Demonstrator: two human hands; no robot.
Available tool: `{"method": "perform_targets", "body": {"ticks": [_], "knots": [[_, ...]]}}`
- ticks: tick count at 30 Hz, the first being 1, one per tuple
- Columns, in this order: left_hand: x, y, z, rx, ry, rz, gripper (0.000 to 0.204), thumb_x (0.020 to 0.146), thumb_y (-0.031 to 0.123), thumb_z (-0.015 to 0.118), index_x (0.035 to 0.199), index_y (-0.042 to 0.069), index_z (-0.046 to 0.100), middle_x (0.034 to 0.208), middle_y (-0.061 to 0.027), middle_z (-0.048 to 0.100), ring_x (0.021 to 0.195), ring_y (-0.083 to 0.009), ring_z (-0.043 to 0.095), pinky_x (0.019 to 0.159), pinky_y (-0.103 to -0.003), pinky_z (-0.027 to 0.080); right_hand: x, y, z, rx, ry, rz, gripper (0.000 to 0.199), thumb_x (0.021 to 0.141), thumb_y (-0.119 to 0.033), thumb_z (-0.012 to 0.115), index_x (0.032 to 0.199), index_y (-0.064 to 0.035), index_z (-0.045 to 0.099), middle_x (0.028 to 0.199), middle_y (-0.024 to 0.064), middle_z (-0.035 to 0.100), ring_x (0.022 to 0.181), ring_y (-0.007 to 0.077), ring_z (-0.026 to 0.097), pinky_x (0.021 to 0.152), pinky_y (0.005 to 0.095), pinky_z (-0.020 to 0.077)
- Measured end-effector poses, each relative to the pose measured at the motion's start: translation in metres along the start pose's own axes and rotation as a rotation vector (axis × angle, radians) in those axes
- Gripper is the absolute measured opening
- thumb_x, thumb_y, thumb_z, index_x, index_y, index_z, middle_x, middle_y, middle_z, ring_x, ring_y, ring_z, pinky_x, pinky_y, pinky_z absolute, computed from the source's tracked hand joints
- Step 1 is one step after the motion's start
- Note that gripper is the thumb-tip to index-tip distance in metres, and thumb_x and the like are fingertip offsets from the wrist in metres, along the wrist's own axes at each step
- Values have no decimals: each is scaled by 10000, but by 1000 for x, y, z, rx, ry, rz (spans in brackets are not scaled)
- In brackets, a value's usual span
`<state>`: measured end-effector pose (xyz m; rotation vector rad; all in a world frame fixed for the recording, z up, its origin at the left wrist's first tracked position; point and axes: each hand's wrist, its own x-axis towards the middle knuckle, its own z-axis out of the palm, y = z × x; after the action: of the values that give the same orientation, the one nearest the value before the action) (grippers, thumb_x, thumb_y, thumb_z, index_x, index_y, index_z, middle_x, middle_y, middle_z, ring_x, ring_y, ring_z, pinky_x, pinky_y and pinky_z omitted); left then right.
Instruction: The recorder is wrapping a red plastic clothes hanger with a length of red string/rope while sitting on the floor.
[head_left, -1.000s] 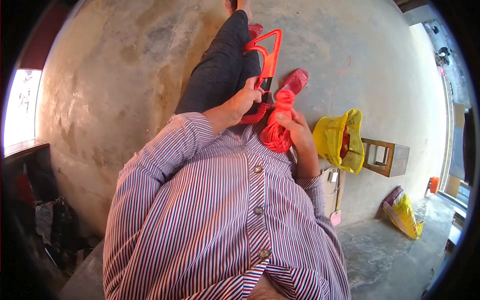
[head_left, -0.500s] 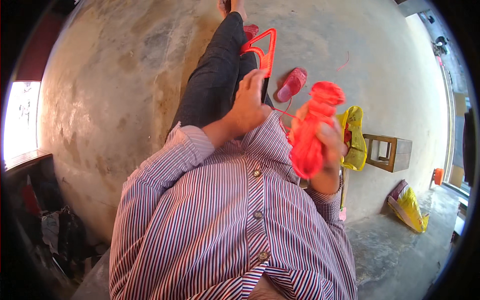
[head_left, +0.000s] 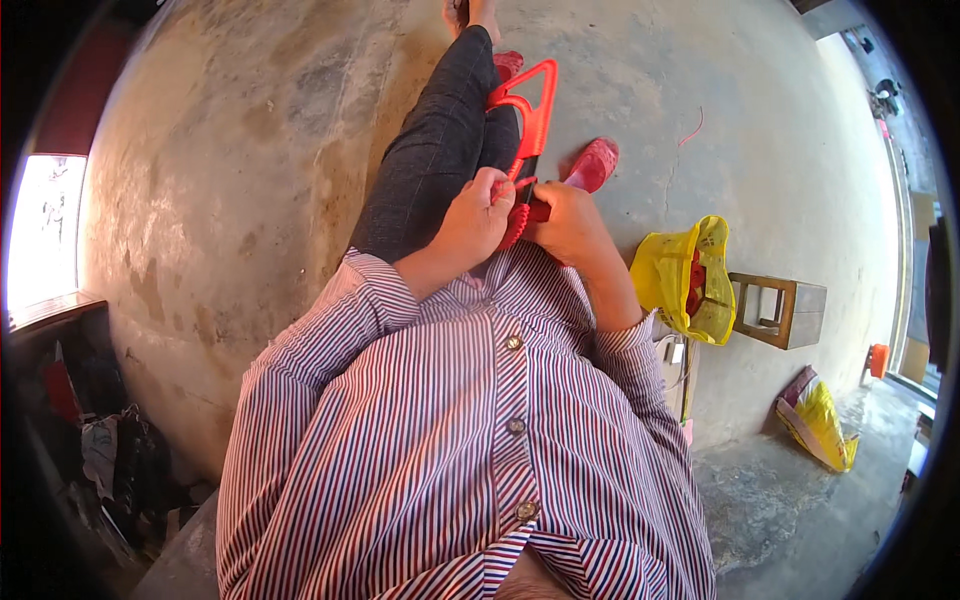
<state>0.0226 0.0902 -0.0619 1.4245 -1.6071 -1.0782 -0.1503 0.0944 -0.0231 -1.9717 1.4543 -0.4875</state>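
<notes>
A black frame partly wrapped in bright red cord, with an open looped red top (head_left: 540,115), stands upright over my lap. My left hand (head_left: 474,218) is closed at its near left side, thumb and fingertips pinching red cord. On the other side, my right hand (head_left: 568,222) is curled around darker red cord against the frame's black part. A ridged red bundle of cord (head_left: 514,227) shows between the two hands. How much cord lies under the right hand is hidden.
My jeans-clad legs (head_left: 430,150) stretch ahead on the concrete floor. Red slippers (head_left: 594,164) lie beyond the hands. To the right are a yellow bag (head_left: 665,270) with red stuff inside, a wooden stool (head_left: 785,310) and a crumpled yellow sack (head_left: 822,420). A thin red strand (head_left: 693,127) lies on the floor.
My right hand has come in from the right with the red cord bundle, down to the frame. My left hand has gone from spread fingers to a pinch beside it.
</notes>
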Motion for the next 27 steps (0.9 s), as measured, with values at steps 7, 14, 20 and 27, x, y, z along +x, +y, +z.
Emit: {"method": "perform_targets", "body": {"ticks": [7, 14, 20, 27], "knots": [[9, 68, -37, 168, 218, 327, 78, 843, 86, 588, 890, 23, 585, 856, -129, 569, 789, -285, 582, 706, -325, 468, -10, -15, -16, 459, 306, -14, 474, 681, -194, 781, 1072, 15, 614, 976, 126, 637, 893, 315, 626, 810, 371, 488], [21, 94, -32, -657, -173, -268, 132, 906, 168, 532, 847, 51, 540, 632, 27, 432, 486, -37, 364, 421, -192, 268, -14, -16, -19, 226, 447, -265, 366, 735, -130, 745, 1048, -15, 593, 1184, 137, 551, 1060, 290, 568, 917, 370, 445], [19, 82, -30, -641, -186, -391, 144, 906, 177, 534, 830, 60, 570, 612, 67, 433, 464, -3, 308, 391, -178, 198, -47, 7, -100, 1357, 717, 45, 423, 941, -320, 517, 1162, 40, 550, 1288, 173, 525, 1173, 282, 513, 993, 433, 403], [22, 48, -6, -547, -198, -599, 247, 898, 313, 528, 860, 75, 582, 635, 4, 546, 491, -53, 410, 418, -226, 254, -138, 55, -210, 1456, 418, -508, 251, 903, -302, 565, 1003, -76, 525, 936, 68, 583, 882, 210, 555, 863, 446, 399]]}}
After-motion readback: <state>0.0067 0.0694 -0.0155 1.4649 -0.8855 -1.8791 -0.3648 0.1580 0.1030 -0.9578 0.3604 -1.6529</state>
